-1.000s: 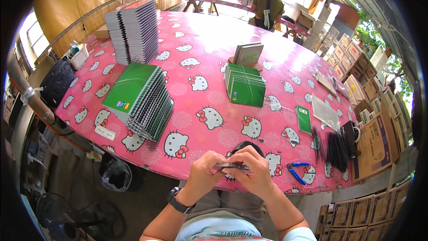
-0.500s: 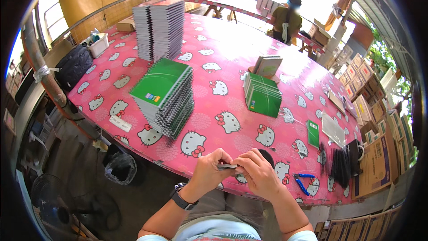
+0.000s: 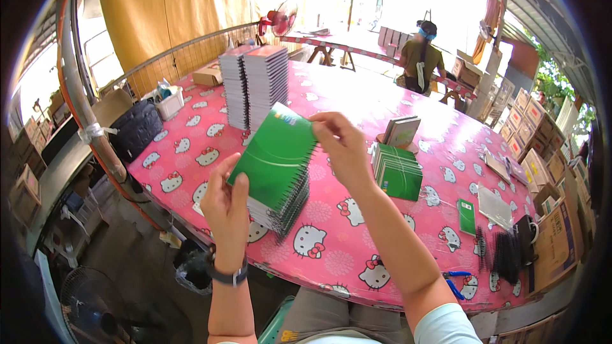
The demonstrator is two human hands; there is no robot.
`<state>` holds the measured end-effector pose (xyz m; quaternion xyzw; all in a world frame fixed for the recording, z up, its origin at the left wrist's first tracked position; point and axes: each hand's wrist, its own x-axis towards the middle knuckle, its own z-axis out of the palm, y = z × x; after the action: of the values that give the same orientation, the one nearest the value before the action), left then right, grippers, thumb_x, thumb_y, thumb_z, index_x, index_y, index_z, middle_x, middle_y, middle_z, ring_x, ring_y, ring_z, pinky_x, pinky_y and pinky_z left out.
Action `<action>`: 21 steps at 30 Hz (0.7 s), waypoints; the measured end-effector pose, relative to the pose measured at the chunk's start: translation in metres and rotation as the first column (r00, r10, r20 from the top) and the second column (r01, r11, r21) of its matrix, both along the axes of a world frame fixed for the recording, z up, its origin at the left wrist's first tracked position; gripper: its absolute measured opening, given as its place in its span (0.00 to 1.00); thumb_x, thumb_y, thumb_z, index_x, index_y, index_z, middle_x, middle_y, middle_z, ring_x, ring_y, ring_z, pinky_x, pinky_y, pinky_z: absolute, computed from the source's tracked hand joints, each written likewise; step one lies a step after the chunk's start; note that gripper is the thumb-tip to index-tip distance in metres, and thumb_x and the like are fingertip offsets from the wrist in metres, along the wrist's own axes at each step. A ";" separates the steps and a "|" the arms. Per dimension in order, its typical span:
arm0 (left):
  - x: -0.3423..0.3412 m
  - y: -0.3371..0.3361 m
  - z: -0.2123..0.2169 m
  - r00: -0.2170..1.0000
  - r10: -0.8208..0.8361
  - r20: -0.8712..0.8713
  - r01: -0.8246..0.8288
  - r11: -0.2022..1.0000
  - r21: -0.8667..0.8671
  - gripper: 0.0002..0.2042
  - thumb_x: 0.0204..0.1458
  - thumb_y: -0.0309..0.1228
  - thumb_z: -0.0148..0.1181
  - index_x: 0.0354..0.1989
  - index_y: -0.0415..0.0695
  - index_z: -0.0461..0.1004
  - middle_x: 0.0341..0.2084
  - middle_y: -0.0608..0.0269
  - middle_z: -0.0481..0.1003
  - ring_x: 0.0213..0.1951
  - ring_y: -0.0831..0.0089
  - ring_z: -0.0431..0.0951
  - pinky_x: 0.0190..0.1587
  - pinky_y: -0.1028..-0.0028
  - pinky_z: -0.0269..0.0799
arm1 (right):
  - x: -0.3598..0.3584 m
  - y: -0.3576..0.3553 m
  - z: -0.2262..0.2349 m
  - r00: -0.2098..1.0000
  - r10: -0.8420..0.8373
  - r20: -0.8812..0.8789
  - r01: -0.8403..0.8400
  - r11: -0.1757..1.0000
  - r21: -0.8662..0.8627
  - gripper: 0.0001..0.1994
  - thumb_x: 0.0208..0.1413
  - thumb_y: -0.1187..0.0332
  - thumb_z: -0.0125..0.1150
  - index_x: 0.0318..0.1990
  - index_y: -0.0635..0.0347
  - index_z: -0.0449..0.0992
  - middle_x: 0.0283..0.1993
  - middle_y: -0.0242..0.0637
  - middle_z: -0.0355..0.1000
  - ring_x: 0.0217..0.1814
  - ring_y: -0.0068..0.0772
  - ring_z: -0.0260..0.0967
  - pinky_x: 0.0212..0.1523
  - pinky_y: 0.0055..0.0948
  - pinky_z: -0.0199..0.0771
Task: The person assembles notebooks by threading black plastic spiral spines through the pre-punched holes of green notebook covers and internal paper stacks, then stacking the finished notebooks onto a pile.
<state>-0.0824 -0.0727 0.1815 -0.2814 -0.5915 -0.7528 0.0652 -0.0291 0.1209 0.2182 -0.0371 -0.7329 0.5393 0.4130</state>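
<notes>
A green spiral notebook (image 3: 274, 159) is held tilted over a stack of spiral notebooks (image 3: 294, 207), its cover facing up. My left hand (image 3: 226, 204) grips its lower left edge, thumb on the cover. At the upper right corner, beside the coil, the fingers of my right hand (image 3: 341, 143) pinch it. Whether the held notebook touches the stack beneath is hard to tell. To the right stands a row of green notebooks (image 3: 398, 175). Another green notebook (image 3: 466, 216) lies flat near black plastic coils (image 3: 505, 258) and blue-handled pliers (image 3: 454, 283).
Two tall notebook stacks (image 3: 268, 83) stand behind on the pink patterned table (image 3: 347, 248). A black bag (image 3: 137, 129) and white bin (image 3: 169, 103) line the left edge beside a metal post (image 3: 95, 134). Cartons (image 3: 551, 242) crowd the right. A person (image 3: 422, 57) sits far off.
My hands have moved forward and left from the near table edge to the notebook stack. A green notebook now shows opened out to view between them, cover up. The head view has shifted.
</notes>
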 end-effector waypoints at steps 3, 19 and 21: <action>-0.057 -0.003 -0.027 0.750 0.255 -0.610 -0.593 0.666 -0.452 0.16 0.56 0.29 0.56 0.50 0.34 0.70 0.41 0.60 0.74 0.43 0.74 0.70 0.46 0.72 0.65 | -0.061 0.022 -0.050 0.980 -0.190 -0.055 0.197 0.914 0.353 0.06 0.51 0.69 0.58 0.32 0.63 0.76 0.26 0.36 0.67 0.31 0.32 0.65 0.36 0.27 0.65; -0.059 -0.043 -0.070 0.968 0.241 -0.077 -0.214 0.943 0.254 0.23 0.63 0.39 0.37 0.61 0.36 0.59 0.58 0.53 0.66 0.59 0.62 0.66 0.58 0.68 0.58 | 0.036 0.142 -0.120 0.903 -0.423 0.077 0.421 0.906 0.039 0.14 0.57 0.68 0.58 0.49 0.62 0.73 0.39 0.44 0.74 0.40 0.39 0.73 0.44 0.35 0.72; -0.042 -0.055 -0.084 0.980 0.201 -0.007 -0.190 0.934 0.302 0.21 0.62 0.38 0.40 0.58 0.37 0.62 0.54 0.52 0.68 0.57 0.65 0.67 0.58 0.69 0.57 | 0.113 0.248 -0.177 0.556 -0.831 0.028 0.814 0.551 0.186 0.18 0.49 0.68 0.64 0.47 0.63 0.74 0.40 0.47 0.74 0.40 0.42 0.73 0.44 0.36 0.72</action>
<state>-0.1247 -0.1278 0.0974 -0.2220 -0.4942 -0.8181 0.1926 0.0842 0.3693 0.0416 -0.3746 -0.6909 0.2229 0.5767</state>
